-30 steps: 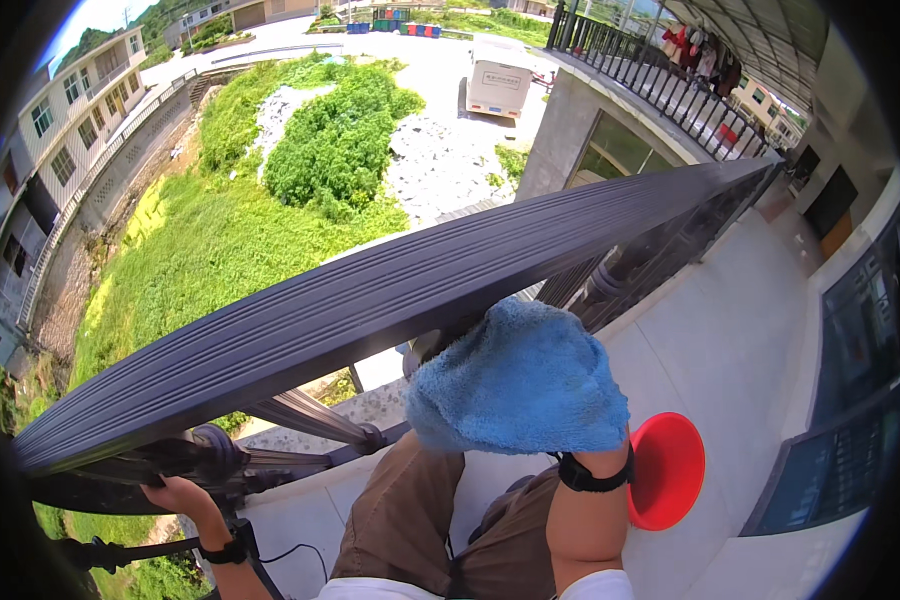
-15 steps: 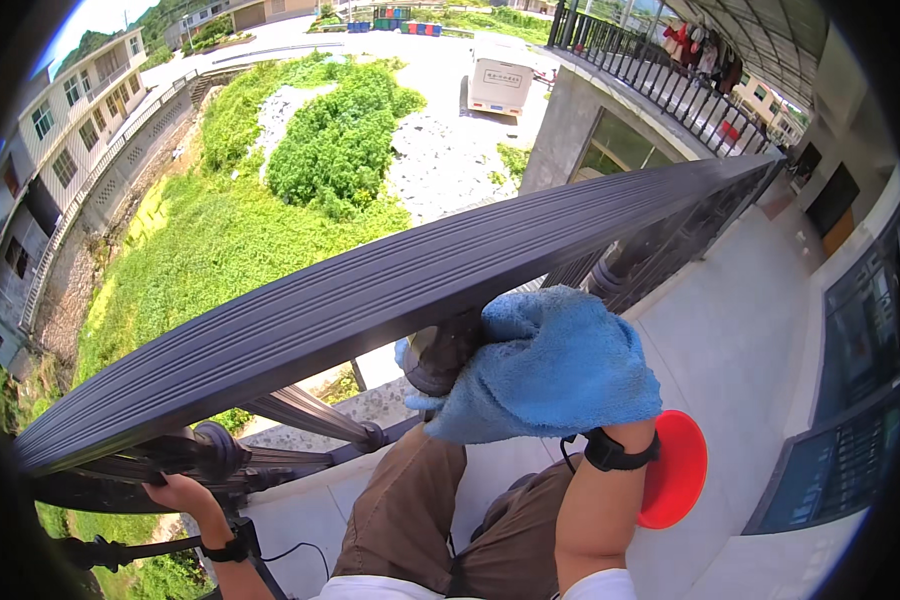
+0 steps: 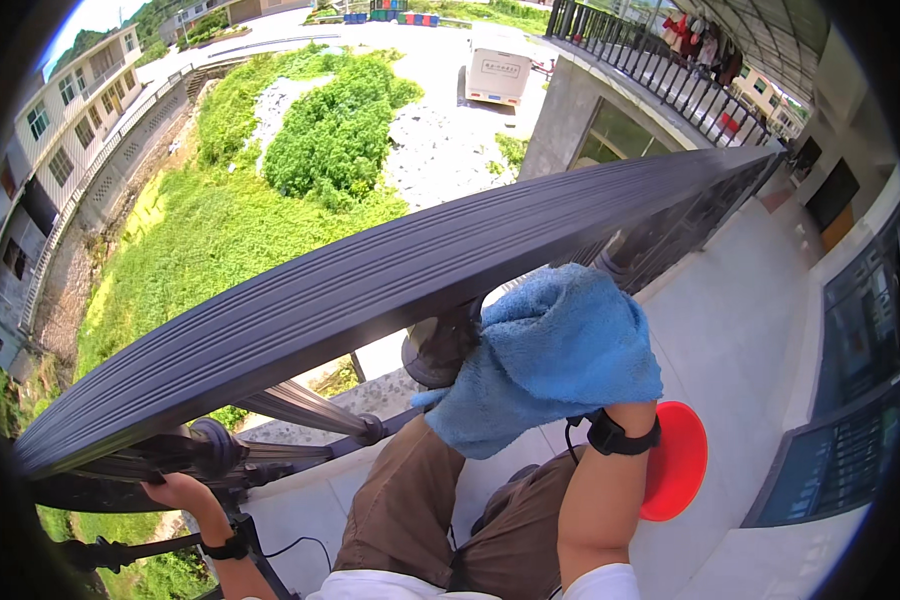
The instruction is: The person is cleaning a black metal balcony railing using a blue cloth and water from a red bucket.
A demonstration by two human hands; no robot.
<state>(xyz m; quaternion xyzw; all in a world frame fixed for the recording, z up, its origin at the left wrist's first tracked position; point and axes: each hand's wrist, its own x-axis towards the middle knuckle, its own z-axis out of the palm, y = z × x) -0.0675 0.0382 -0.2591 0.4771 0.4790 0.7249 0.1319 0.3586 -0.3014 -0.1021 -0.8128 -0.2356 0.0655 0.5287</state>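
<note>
While one blue cloth covers the raised right hand, fingers hidden, state indeterminable, left hand fingers grip one dark railing low down.

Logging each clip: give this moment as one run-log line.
right hand: under blue cloth, pressed on baluster | left hand: gripping lower railing bar | handrail: above both | red basin: on floor

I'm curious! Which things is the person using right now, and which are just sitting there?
In use: blue cloth in the right hand, pressed to the railing; left hand gripping a lower bar.

Just there: red bowl on the floor, white van below.
</note>
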